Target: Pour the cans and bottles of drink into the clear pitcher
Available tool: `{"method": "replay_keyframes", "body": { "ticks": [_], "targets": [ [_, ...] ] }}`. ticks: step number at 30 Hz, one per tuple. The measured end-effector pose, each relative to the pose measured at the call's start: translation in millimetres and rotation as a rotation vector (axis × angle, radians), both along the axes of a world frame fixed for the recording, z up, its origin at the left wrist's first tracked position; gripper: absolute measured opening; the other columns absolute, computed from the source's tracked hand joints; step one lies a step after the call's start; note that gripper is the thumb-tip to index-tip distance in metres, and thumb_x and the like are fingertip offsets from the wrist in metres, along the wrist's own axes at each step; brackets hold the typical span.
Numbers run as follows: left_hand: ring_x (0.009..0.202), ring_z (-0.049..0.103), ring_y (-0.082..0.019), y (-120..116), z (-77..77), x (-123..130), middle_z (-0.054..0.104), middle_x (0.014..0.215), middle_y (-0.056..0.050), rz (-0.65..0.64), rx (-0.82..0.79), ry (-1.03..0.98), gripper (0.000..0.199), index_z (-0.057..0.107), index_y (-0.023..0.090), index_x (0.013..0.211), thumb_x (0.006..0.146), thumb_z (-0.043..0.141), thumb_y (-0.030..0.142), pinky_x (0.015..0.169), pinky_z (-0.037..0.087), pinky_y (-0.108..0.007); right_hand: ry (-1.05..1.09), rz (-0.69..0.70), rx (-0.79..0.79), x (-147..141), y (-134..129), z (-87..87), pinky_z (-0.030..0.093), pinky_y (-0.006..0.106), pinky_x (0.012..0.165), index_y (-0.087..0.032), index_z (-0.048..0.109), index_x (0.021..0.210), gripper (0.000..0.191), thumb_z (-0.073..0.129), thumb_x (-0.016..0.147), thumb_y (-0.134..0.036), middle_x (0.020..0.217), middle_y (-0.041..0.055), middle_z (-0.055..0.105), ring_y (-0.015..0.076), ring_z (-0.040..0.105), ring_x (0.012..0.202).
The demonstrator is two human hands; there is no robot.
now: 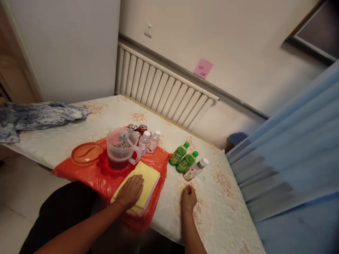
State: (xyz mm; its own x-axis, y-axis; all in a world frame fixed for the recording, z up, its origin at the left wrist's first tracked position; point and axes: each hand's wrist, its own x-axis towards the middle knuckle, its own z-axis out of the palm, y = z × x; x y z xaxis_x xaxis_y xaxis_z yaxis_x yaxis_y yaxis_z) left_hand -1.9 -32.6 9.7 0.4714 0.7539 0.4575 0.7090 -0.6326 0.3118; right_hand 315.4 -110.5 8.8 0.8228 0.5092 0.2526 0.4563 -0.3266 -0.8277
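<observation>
The pitcher (pixel 119 148) stands left of the left hand (pixel 131 190), whose grip is spread flat on the yellow-topped stack (pixel 150 173) over the red plastic (pixel 74 170), apparently pressing or smoothing it; shifting that stack would call for fingers curled round an edge. Farther right, at the counter (pixel 170 208), the right hand's (pixel 189 199) grip is loosely curled near the white-capped bottle (pixel 194 171), nothing visible in it.

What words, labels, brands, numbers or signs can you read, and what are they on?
"2", probably, on the pink note; its other handwriting is too blurred.
Two green bottles and the white-capped bottle beside them: label print too small.
Two small bottles beside the jug: label print too small.
Cans: nothing legible.
</observation>
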Motion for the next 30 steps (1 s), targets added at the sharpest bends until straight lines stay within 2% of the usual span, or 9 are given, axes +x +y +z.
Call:
{"method": "replay_keyframes", "body": {
  "ticks": [3, 7, 11, 13, 15, 18, 23, 26, 30],
  "targets": [
    [0.117, 0.06, -0.028, 0, -6.7, 0, 0.068, 0.126, -0.014, -0.01, 0.014, -0.011, 0.029, 0.068, 0.018, 0.111, 0.096, 0.043, 0.018, 0.104, 0.046, -0.047, -0.01, 0.082, 0.049, -21, 11, 13.6, 0.053, 0.036, 0.073, -0.016, 0.071, 0.094, 0.039, 0.05, 0.077, -0.045, 0.085, 0.0112, 0.076, 0.0261, 0.07, 0.077],
    [0.121, 0.059, -0.029, 1, -17.7, 1, 0.067, 0.129, -0.015, 0.012, 0.033, -0.022, 0.033, 0.067, 0.017, 0.118, 0.096, 0.042, 0.02, 0.105, 0.045, -0.049, -0.036, 0.318, 0.105, -48, 63, 47.1, 0.054, 0.032, 0.066, -0.016, 0.071, 0.102, 0.04, 0.05, 0.08, -0.043, 0.079, 0.0062, 0.075, 0.0211, 0.067, 0.065],
    [0.122, 0.059, -0.029, 1, -21.9, 2, 0.067, 0.13, -0.015, 0.01, 0.032, -0.027, 0.034, 0.067, 0.016, 0.118, 0.096, 0.041, 0.019, 0.106, 0.045, -0.048, -0.139, 0.529, 0.151, -77, 136, 98.3, 0.055, 0.034, 0.082, -0.017, 0.069, 0.118, 0.043, 0.056, 0.081, -0.033, 0.1, 0.0082, 0.075, 0.0211, 0.069, 0.084],
    [0.121, 0.059, -0.029, 0, -20.5, 2, 0.068, 0.129, -0.014, 0.007, 0.026, -0.036, 0.033, 0.067, 0.016, 0.117, 0.096, 0.042, 0.018, 0.106, 0.046, -0.048, -0.339, 0.629, 0.139, -93, 169, 125.6, 0.053, 0.039, 0.092, -0.013, 0.061, 0.133, 0.053, 0.055, 0.082, -0.026, 0.122, 0.0158, 0.069, 0.0239, 0.068, 0.099],
    [0.121, 0.059, -0.029, -1, -17.7, 2, 0.068, 0.128, -0.014, 0.002, 0.024, -0.053, 0.032, 0.067, 0.017, 0.116, 0.095, 0.043, 0.017, 0.106, 0.046, -0.049, -0.546, 0.684, 0.099, -108, 195, 149.3, 0.043, 0.045, 0.108, -0.009, 0.052, 0.142, 0.061, 0.059, 0.082, -0.021, 0.143, 0.0219, 0.056, 0.0291, 0.054, 0.13],
    [0.118, 0.061, -0.029, -3, -13.0, 2, 0.068, 0.126, -0.014, -0.014, 0.015, -0.075, 0.03, 0.067, 0.018, 0.112, 0.094, 0.043, 0.015, 0.106, 0.046, -0.05, -0.736, 0.722, -0.069, -126, 223, 173.2, 0.033, 0.049, 0.116, -0.01, 0.044, 0.149, 0.066, 0.06, 0.085, -0.016, 0.157, 0.0224, 0.04, 0.0313, 0.036, 0.145],
    [0.116, 0.061, -0.029, -4, -11.0, 2, 0.068, 0.125, -0.014, -0.013, 0.003, -0.117, 0.029, 0.067, 0.019, 0.109, 0.092, 0.044, 0.013, 0.105, 0.046, -0.051, -0.825, 0.819, -0.365, -136, 236, 188.1, 0.043, 0.04, 0.105, -0.02, 0.05, 0.144, 0.056, 0.055, 0.089, -0.01, 0.144, 0.0153, 0.052, 0.0259, 0.054, 0.127],
    [0.119, 0.06, -0.03, -4, -14.2, 2, 0.067, 0.128, -0.015, -0.005, -0.003, -0.106, 0.03, 0.066, 0.018, 0.113, 0.093, 0.044, 0.014, 0.107, 0.045, -0.051, -0.831, 0.803, -0.406, -137, 228, 193.3, 0.049, 0.035, 0.09, -0.023, 0.055, 0.135, 0.046, 0.057, 0.09, -0.013, 0.131, 0.0127, 0.058, 0.0236, 0.064, 0.107],
    [0.121, 0.059, -0.03, -2, -18.0, 2, 0.067, 0.129, -0.015, -0.01, -0.016, -0.103, 0.03, 0.066, 0.018, 0.115, 0.093, 0.046, 0.016, 0.107, 0.045, -0.051, -0.84, 0.769, -0.43, -138, 209, 197.9, 0.049, 0.034, 0.084, -0.02, 0.058, 0.124, 0.036, 0.063, 0.088, -0.02, 0.123, 0.0124, 0.062, 0.0246, 0.066, 0.101]
  ]
}}
